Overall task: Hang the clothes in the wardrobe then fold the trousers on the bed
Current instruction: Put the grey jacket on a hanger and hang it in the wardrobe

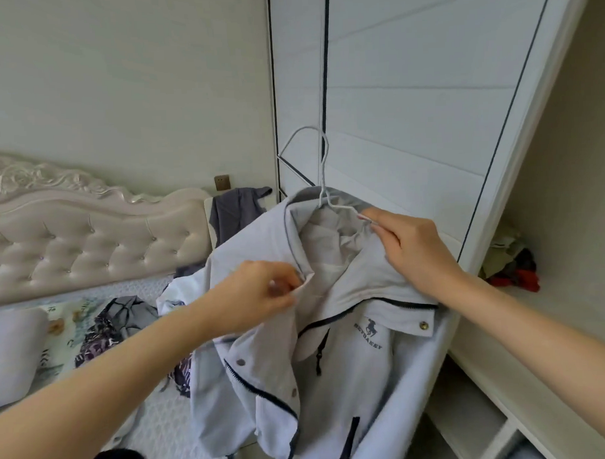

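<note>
Pinching the jacket point(354, 382) collar, left hand point(259, 296) — right hand point(411, 253) grips hanger point(322, 180) (white wire).

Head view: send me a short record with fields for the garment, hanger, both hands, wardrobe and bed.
garment: light grey jacket, unzipped, draped on the hanger
hanger: white wire, hook up and free, not on a rail
left hand: pinches the jacket's front edge by the collar
right hand: grips the hanger arm at the collar
wardrobe: white door behind, open shelves at right
bed: other clothes lying on it
</note>
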